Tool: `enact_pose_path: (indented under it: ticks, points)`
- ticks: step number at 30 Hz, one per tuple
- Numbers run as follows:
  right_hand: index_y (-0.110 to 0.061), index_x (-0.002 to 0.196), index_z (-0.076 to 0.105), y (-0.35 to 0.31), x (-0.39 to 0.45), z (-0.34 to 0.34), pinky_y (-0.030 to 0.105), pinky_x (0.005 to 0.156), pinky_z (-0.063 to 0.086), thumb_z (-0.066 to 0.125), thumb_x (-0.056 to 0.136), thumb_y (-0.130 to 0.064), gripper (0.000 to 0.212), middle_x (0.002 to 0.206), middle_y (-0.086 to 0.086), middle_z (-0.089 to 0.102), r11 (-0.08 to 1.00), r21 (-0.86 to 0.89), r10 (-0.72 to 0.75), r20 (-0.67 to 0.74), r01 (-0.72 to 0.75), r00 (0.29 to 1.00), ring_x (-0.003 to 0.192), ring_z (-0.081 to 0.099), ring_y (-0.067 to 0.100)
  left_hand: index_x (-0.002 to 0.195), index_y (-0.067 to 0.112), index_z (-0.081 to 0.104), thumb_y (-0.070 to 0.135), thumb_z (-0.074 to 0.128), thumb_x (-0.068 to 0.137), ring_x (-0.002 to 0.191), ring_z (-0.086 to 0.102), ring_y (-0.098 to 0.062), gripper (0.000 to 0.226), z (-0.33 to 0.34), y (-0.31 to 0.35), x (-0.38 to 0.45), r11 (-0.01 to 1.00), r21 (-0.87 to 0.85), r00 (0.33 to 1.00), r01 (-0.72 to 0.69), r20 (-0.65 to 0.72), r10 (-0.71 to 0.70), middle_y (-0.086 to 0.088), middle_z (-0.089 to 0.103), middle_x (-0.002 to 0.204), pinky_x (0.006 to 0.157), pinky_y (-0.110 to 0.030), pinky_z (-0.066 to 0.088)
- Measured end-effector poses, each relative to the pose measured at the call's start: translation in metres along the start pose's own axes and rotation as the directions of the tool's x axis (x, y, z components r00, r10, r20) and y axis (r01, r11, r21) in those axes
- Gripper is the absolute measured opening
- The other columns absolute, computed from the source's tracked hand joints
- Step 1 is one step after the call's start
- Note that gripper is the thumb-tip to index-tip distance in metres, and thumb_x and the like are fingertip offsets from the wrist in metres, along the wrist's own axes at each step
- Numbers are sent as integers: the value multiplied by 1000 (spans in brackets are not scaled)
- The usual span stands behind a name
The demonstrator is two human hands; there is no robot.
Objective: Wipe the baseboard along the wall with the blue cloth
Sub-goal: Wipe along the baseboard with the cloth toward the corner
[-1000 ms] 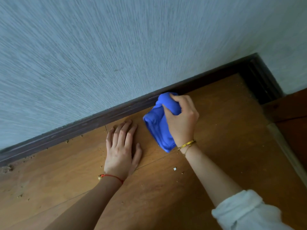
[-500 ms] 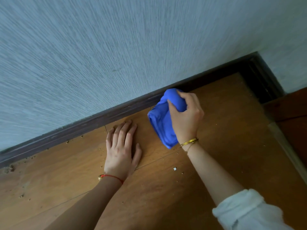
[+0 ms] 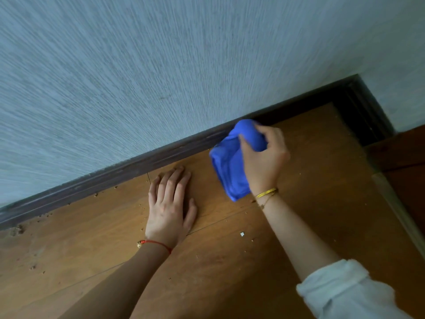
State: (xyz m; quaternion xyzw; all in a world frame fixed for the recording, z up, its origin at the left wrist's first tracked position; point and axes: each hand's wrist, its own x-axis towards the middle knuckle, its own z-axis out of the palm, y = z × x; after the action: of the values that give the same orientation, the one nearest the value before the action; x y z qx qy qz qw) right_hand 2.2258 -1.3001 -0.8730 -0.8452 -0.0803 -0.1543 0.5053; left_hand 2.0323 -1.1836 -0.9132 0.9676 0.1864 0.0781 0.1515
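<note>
- Nearest to me, I saw the white rolled sleeve (image 3: 345, 293) on the right forearm, and both arms reached forward over the wooden floor (image 3: 230, 272).
- My left hand (image 3: 170, 203) lay flat on the floor, its fingers (image 3: 177, 180) released and straight, their tips just short of the baseboard; a red string bracelet (image 3: 158, 244) circled that wrist.
- Small crumbs and a white fleck (image 3: 242, 234) lay on the floor between the two wrists.
- My right hand (image 3: 264, 160), with a gold bracelet (image 3: 266, 192) at the wrist, had its fingers (image 3: 269, 132) curled round the blue cloth (image 3: 227, 166), grasping it in a bunch.
- The cloth hung out to the left of those fingers, and its upper end touched the dark baseboard (image 3: 115, 173) just beyond the fingertips.
- Farthest off, the grey-blue textured wall (image 3: 184, 65) rose behind the baseboard, which turned a corner to the right of the right hand.
</note>
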Motion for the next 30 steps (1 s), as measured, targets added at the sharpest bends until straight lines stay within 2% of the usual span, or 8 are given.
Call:
enact_pose_path:
  ticks: [4,8,12,16,18,24,27,30]
  points:
    - [-4,94,70,15,33,-11,18,79,50,76,74,-6,22,95,1,63,987,28,158,-133,-155,978,85,58,7,148,11,48,36,46,96,144,37,-30,58,0,0,0,1000,8,1000,5,9,-5,-10,45,154,126,-47,14]
    - [-6,86,69,-5,-3,5,14,77,41,77,72,3,19,87,6,64,1000,-18,-9,-34,8,999,82,57,10,145,9,51,33,49,94,142,41,-31,57,1,1,1,1000,-3,1000,-4,-18,4,-11,47,153,124,-53,22]
    - [-4,84,69,-12,-22,7,2,78,36,75,72,9,19,84,5,62,994,24,-109,129,107,986,80,52,0,145,8,52,30,51,92,141,42,-32,57,1,0,0,1000,-4,999,-19,-33,19,-11,48,152,122,-53,24]
    - [-5,95,71,8,21,-9,18,80,47,77,73,-6,23,94,9,66,997,-22,78,-81,-80,994,86,61,15,146,9,51,32,50,94,143,41,-31,57,1,0,0,1000,6,1000,-6,-18,6,-11,47,153,124,-52,22]
    - [-2,97,70,10,32,-10,18,80,49,74,74,-8,24,97,10,66,990,4,143,-121,-143,982,88,62,16,146,9,50,33,49,95,143,41,-32,57,1,0,0,1000,8,1000,-2,-15,3,-11,47,153,123,-53,23]
    - [-2,88,71,-17,-29,12,4,80,37,75,73,8,19,86,9,63,993,21,-119,107,117,987,81,58,13,145,8,51,32,50,93,141,42,-32,57,2,0,0,1000,10,999,-17,-27,18,-12,48,151,122,-54,24]
    - [-3,87,71,-13,-21,10,4,78,39,75,74,8,17,86,7,64,992,41,-122,125,117,985,81,59,11,144,7,53,30,51,93,141,42,-31,56,2,-1,1,1000,2,999,-25,-45,25,-12,49,151,122,-53,24]
    - [-4,91,69,2,4,-2,3,79,38,79,73,1,21,91,8,65,1000,-10,-15,3,16,1000,85,56,5,146,9,51,32,50,95,143,40,-30,56,1,0,0,1000,0,999,-18,-36,18,-11,47,152,123,-53,22]
